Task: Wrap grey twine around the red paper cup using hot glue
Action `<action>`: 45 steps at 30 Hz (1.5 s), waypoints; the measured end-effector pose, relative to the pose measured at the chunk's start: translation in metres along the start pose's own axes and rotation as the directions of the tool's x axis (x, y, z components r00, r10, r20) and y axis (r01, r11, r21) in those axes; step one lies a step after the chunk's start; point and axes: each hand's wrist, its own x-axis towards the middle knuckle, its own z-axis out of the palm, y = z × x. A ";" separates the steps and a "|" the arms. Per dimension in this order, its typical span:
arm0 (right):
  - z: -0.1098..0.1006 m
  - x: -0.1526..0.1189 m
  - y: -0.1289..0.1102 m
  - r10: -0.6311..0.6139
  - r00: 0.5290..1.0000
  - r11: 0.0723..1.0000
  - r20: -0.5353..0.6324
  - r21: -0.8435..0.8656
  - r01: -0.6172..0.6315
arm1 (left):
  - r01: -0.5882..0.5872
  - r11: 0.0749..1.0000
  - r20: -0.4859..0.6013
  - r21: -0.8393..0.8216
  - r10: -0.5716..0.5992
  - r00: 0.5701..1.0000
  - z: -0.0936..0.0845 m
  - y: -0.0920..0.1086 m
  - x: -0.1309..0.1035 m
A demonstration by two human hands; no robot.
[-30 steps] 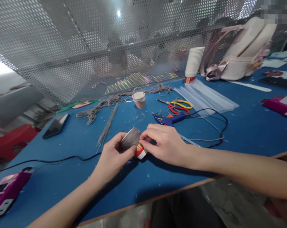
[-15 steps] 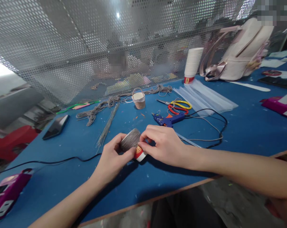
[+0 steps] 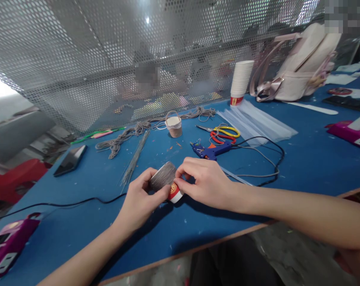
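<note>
A paper cup [image 3: 164, 176], wound with grey cord over much of its side, lies tilted between my hands; its red printed band and white end show at the lower right. My left hand [image 3: 142, 196] grips the cup, thumb on the near side and fingers behind. My right hand [image 3: 202, 180] is closed at the edge of the wound cord, thumb and forefinger pinched together against the cup; whatever is between those fingertips is too small to make out. Beyond them stands a small basket-like cup [image 3: 174, 128] with a handle.
Behind my right hand lie a blue glue gun [image 3: 218, 150], scissors [image 3: 227, 131] and clear sticks. Farther back are stacked cups [image 3: 242, 81], translucent sheets [image 3: 257, 123] and a backpack [image 3: 299, 75]. Cord [image 3: 117, 143], wires [image 3: 135, 159] and a phone [image 3: 70, 160] lie left.
</note>
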 end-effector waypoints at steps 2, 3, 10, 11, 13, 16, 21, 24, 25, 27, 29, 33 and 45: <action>-0.001 0.000 0.000 0.012 1.000 1.000 0.006 0.008 -0.012 | -0.002 1.000 -0.004 0.013 0.002 1.000 0.000 0.001 -0.001; -0.001 0.000 0.000 0.017 1.000 1.000 0.006 0.011 -0.017 | -0.008 1.000 -0.006 0.021 0.008 1.000 0.000 0.001 -0.001; -0.002 0.001 0.001 0.031 0.999 0.999 0.007 0.019 -0.031 | -0.059 0.994 -0.018 0.093 0.061 0.998 -0.001 -0.001 -0.001; -0.002 0.001 0.001 0.033 0.999 0.999 0.011 0.019 -0.033 | -0.059 0.993 -0.019 0.101 0.061 0.998 -0.001 -0.002 -0.001; -0.001 0.001 0.001 0.038 0.999 0.999 0.017 0.020 -0.038 | -0.060 0.992 -0.021 0.113 0.063 0.998 -0.001 -0.002 -0.001; -0.001 0.001 0.001 0.047 0.999 0.998 0.018 0.029 -0.048 | -0.077 0.989 -0.028 0.123 0.081 0.996 -0.001 -0.002 -0.001; -0.001 0.000 0.000 0.052 0.999 0.998 0.015 0.047 -0.052 | -0.119 0.980 -0.039 0.158 0.127 0.991 -0.001 -0.002 -0.002; -0.001 0.000 -0.001 0.074 0.997 0.995 0.020 0.068 -0.075 | -0.149 0.973 -0.054 0.178 0.161 0.985 0.000 -0.005 -0.002; -0.001 0.001 -0.002 0.092 0.995 0.992 0.025 0.082 -0.093 | -0.161 0.970 -0.055 0.182 0.174 0.983 0.000 -0.006 -0.002; -0.002 0.002 -0.002 0.141 0.989 0.982 0.043 0.118 -0.145 | -0.199 0.961 -0.059 0.191 0.214 0.975 0.000 -0.008 -0.002; -0.002 0.003 -0.003 0.192 0.979 0.966 0.069 0.162 -0.201 | -0.253 0.945 -0.065 0.208 0.271 0.960 0.000 -0.009 -0.002; -0.002 0.004 -0.002 0.271 0.954 0.918 0.131 0.264 -0.297 | -0.335 0.914 -0.066 0.230 0.358 0.931 -0.002 -0.009 -0.002; -0.006 0.012 -0.001 0.478 0.805 0.662 0.351 0.458 -0.593 | -0.589 0.794 -0.035 0.149 0.599 0.800 -0.009 -0.021 0.005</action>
